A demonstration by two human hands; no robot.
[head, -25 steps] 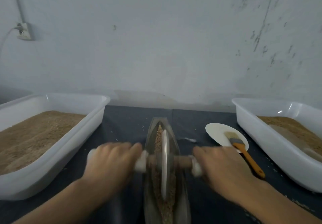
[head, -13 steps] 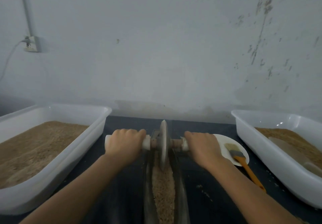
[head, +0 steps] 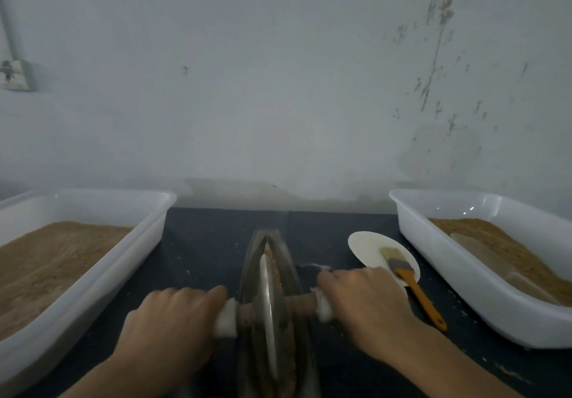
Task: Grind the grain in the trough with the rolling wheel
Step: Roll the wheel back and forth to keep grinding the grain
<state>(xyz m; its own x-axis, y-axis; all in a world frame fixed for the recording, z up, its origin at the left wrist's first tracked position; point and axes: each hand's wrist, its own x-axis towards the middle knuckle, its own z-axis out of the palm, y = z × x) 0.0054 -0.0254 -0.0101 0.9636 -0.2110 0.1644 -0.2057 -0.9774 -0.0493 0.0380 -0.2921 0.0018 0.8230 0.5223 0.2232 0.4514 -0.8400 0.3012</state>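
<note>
Fingers [head: 185,297] of both hands curl round the axle, either side of the wheel [head: 267,307], which stands in the trough [head: 291,261] on the grain [head: 274,266]. Even downward pressure should keep it upright.

A plain workroom for hand-processing grain, by the look of it. A dark-covered table [head: 201,242] is pushed against a scuffed, stained white wall [head: 278,88], with two white plastic tubs [head: 93,261] [head: 464,273] of brown meal, a metal grinding trough [head: 291,261] between them, and a paintbrush [head: 411,283] lying on a paper plate [head: 365,246].
</note>
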